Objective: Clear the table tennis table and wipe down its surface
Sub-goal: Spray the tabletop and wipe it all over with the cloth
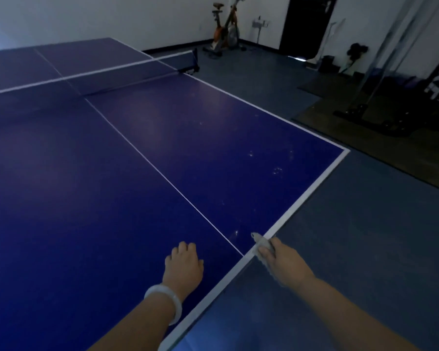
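right hand pinches a grey cloth at the tabletop edge, lower centre; left hand rests curled, empty: wipe in overlapping strokes toward smudges.

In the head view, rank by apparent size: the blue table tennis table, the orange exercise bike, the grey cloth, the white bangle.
1. Blue table tennis table, by far the largest.
2. Orange exercise bike, though it stands far off, so it looks smaller than it is.
3 and 4. White bangle and crumpled grey cloth in the right hand look alike; cloth partly hidden.
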Available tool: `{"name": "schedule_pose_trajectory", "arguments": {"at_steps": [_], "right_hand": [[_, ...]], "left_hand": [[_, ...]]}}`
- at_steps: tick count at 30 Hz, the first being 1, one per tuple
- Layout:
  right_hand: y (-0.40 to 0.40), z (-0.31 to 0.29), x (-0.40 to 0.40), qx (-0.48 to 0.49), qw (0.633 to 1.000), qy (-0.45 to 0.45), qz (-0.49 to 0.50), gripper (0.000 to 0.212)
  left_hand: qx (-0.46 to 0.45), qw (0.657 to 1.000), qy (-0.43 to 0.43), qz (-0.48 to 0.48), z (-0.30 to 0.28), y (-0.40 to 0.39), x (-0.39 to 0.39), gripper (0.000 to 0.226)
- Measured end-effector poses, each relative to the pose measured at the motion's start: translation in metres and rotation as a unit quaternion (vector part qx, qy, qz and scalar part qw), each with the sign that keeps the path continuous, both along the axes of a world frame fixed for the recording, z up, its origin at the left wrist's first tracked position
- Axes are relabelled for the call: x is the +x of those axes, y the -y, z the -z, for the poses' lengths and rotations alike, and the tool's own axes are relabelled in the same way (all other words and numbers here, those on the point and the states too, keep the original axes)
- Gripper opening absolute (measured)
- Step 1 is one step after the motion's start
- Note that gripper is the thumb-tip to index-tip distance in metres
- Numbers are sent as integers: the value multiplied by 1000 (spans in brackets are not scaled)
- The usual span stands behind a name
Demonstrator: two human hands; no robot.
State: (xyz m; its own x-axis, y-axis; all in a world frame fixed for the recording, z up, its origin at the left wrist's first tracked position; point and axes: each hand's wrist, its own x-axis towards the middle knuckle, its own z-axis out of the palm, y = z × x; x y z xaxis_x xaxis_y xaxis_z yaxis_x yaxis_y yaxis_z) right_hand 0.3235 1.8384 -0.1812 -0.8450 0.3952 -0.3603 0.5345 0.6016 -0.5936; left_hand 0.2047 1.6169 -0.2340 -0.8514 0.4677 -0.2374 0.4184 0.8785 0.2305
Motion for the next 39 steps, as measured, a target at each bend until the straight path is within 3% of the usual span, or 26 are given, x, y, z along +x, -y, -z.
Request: {"name": "schedule_pose_trajectory", "arguments": {"at_steps": [3,7,10,14,18,27,33,39], "right_hand": [[-21,11,-37,89,993,-2,-83,39],[-39,28,-79,216,949,-12,-228,36],[-47,43,-102,222,921,-32,-320,36],[-50,63,-114,163,883,-84,-431,42],[-53,88,-116,215,828,-33,-517,58],[-50,103,-109,288,798,-116,-517,59],[-31,125,-120,273,850,-111,-436,65],[-68,140,-144,262,773,-139,-561,63]], "left_hand": [[13,999,11,-42,6,-8,-11,29],[8,994,14,-110,15,-15,-10,33],[-13,984,26,-177,19,-24,3,34],[-37,967,40,-248,32,-41,28,40],[-55,946,18,-319,41,-60,40,51],[-34,888,-20,-458,66,-70,9,67],[-49,868,-62,-490,89,-76,-3,70],[-52,866,-73,-492,96,-76,-4,70]]}}
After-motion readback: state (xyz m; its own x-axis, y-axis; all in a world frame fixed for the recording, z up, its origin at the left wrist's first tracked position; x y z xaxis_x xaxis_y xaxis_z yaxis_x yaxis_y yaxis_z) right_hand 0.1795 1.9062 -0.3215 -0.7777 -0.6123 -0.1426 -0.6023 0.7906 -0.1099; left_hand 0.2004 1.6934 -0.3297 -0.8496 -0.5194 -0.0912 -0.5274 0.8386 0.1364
